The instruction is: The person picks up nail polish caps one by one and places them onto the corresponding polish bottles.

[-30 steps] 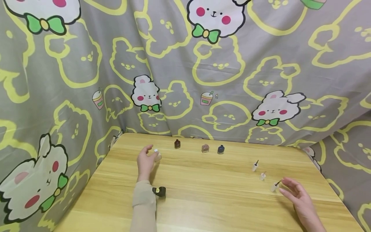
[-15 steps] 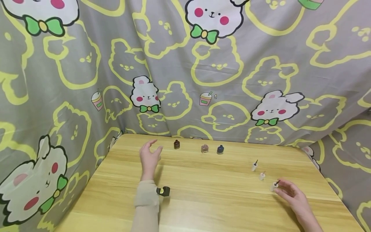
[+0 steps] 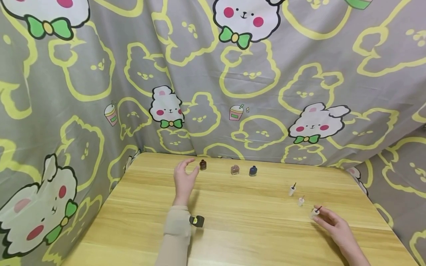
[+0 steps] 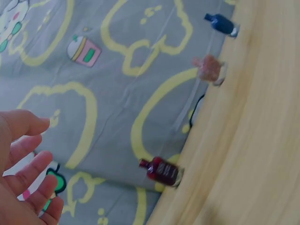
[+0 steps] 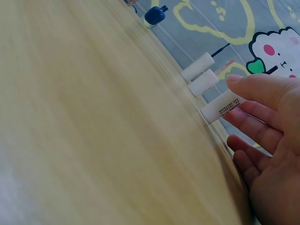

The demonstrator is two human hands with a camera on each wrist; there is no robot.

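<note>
My left hand (image 3: 185,181) is held over the left part of the table, thumb and fingers apart, holding nothing. Just beyond its fingertips stands an uncapped dark red nail polish bottle (image 3: 203,165), also seen in the left wrist view as a red bottle (image 4: 161,172) away from the fingers (image 4: 33,173). My right hand (image 3: 336,225) pinches a white nail polish cap (image 5: 222,106) between thumb and fingers; its dark brush points up. Two more white caps, one with a dark brush (image 3: 292,190) and one with a pink brush (image 3: 301,201), stand beyond it.
Along the back of the wooden table (image 3: 239,214) stand an uncapped pink bottle (image 3: 235,170) and a dark blue bottle (image 3: 253,171). A patterned curtain (image 3: 199,74) hangs behind and at the sides. A black band with a small device (image 3: 197,221) is on my left wrist.
My left hand has left a small white bottle and moved right toward the dark red one; the white bottle is now out of sight. My right hand has closed in on the nearest cap.
</note>
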